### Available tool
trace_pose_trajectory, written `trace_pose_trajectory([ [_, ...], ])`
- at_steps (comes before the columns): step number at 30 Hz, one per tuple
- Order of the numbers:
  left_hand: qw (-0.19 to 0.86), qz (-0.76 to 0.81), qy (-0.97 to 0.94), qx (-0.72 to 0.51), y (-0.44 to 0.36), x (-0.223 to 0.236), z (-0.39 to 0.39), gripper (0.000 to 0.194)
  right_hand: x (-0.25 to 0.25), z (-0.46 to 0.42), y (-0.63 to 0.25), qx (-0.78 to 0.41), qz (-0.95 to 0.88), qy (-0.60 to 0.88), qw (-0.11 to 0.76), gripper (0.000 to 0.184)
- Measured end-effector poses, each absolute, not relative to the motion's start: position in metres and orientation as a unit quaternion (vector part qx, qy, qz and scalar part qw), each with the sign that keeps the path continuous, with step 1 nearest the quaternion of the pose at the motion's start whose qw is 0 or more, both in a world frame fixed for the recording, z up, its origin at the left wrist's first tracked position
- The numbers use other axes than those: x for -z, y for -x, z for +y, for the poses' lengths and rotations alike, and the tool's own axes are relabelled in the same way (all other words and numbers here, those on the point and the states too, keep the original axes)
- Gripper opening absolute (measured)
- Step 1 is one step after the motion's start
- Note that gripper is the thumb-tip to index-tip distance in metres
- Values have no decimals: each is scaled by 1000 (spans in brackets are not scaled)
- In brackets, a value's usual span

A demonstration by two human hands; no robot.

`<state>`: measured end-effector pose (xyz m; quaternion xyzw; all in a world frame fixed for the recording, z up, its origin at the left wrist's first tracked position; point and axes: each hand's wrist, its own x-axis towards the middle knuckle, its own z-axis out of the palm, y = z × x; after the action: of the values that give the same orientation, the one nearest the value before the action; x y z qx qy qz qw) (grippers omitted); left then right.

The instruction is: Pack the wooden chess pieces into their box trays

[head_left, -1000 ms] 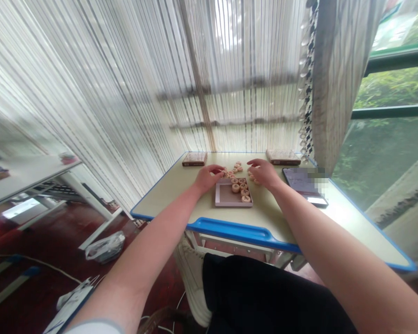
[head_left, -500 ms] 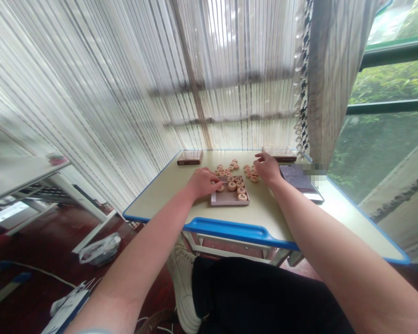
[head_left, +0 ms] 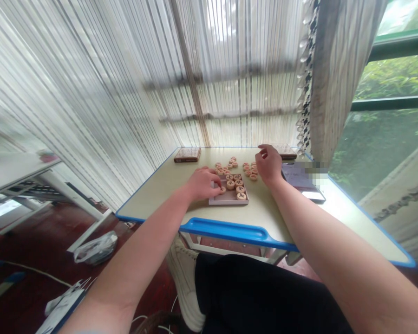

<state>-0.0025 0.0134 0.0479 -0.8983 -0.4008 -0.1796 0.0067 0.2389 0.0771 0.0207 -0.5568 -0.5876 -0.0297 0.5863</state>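
My left hand (head_left: 205,183) reaches over the left side of a shallow open box (head_left: 228,202), its fingers closed on a round wooden Chinese chess piece (head_left: 222,190) inside. Several larger black-marked chess pieces (head_left: 240,189) sit along the box's right and far sides. My right hand (head_left: 269,163) is above the table's right half, fingers loosely bent and apart, with nothing visible in them. Beside it lies a loose group of chess pieces (head_left: 252,171). Another scattered group (head_left: 226,166) rests behind the box.
A brown flat box (head_left: 187,154) lies at the table's far left corner, and a similar box (head_left: 286,152) at the far right. A dark tablet-like slab (head_left: 301,180) lies right of my right hand. The table (head_left: 153,195) has a raised blue front edge (head_left: 228,229). Curtains hang behind.
My left hand has moved the chess piece slightly toward me and rightward inside the box. My right hand has lifted a little, its fingers more bent. The camera view has shifted slightly.
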Motion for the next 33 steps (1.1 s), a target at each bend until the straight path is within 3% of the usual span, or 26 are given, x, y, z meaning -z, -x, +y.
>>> trace_pose_trajectory([
  [18,-188,-291,916,201,-2,-44,15,17,-11,84,-234,-87,-639,569,510,33],
  [33,-166,-274,923,213,-7,-37,19,14,-11,82,-234,-88,-636,576,506,35],
])
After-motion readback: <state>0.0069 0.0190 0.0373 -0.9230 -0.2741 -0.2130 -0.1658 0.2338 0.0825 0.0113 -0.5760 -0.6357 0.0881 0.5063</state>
